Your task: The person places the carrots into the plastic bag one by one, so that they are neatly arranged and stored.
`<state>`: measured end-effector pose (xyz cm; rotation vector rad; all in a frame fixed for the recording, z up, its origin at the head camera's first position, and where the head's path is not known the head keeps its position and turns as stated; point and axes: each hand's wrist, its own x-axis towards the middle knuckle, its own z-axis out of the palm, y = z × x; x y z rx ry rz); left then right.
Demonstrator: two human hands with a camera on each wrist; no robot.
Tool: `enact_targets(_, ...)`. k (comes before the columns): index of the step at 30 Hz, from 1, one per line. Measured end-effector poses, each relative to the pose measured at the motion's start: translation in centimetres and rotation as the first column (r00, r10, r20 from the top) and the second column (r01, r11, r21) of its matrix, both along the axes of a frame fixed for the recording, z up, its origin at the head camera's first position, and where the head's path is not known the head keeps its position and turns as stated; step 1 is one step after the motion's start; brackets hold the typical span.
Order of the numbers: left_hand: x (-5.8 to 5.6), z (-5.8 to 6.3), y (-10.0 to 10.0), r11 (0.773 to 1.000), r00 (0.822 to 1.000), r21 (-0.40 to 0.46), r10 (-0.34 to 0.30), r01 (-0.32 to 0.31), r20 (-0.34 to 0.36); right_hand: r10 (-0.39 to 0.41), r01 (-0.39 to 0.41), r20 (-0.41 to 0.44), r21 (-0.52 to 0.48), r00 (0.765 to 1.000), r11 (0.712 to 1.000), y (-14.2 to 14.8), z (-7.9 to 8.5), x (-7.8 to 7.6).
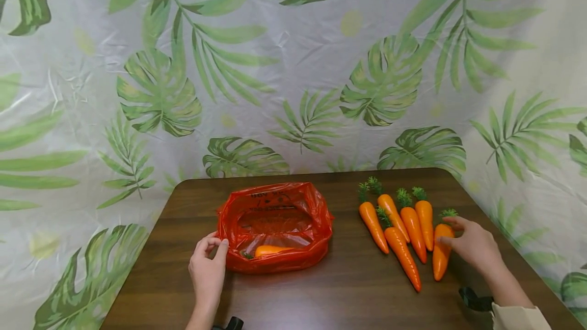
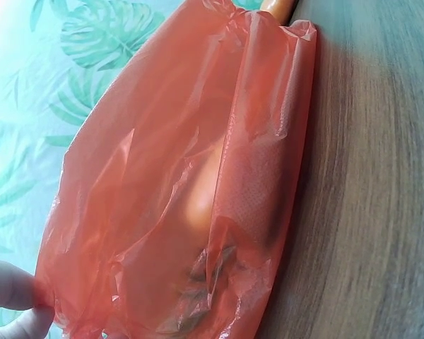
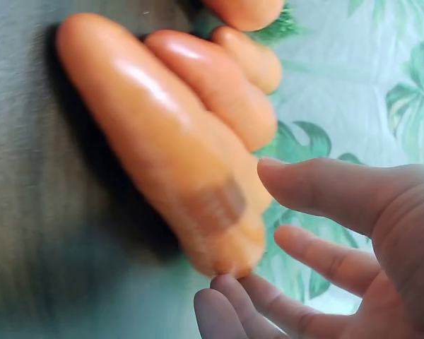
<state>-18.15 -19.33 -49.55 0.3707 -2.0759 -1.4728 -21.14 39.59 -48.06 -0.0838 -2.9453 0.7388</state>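
A red plastic bag (image 1: pixel 321 238) stands with its mouth spread wide on the table. One orange toy carrot (image 1: pixel 270 250) lies inside it, and in the left wrist view the carrot (image 2: pixel 203 187) shows dimly through the plastic. My left hand (image 1: pixel 208 264) pinches the bag's left rim between thumb and fingers. At the right, my right hand (image 1: pixel 474 246) reaches over the rightmost carrot (image 1: pixel 442 253), near its leafy top. In the right wrist view its fingertips are at the top end of that carrot (image 3: pixel 138 120), while the thumb stands apart from the fingers.
Several more carrots with green tops, among them a front one (image 1: pixel 403 256), lie close together left of my right hand. The dark wooden table (image 1: pixel 353 299) ends at a leaf-patterned curtain (image 1: pixel 302 65). Black straps (image 1: pixel 474 299) sit at both wrists.
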Motion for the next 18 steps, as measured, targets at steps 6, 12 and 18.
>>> enact_targets(6, 0.1, 0.0, 0.0, 1.000, 1.000, -0.001, -0.003, 0.003, -0.001, -0.002, 0.005, 0.057, -0.047, 0.998, 0.999, 0.2, -0.7, -0.1)
enact_targets(12, 0.0, 0.0, -0.1, 1.000, 1.000, 0.005, 0.002, -0.002, -0.011, 0.004, 0.041, 0.177, -0.252, 0.984, 0.967, 0.1, -1.1, -0.4)
enact_targets(18, 0.0, -0.1, 0.0, 1.000, 1.000, 0.004, 0.002, -0.002, -0.016, 0.006, 0.067, 0.230, -0.309, 0.973, 0.949, 0.4, -1.3, -0.7)
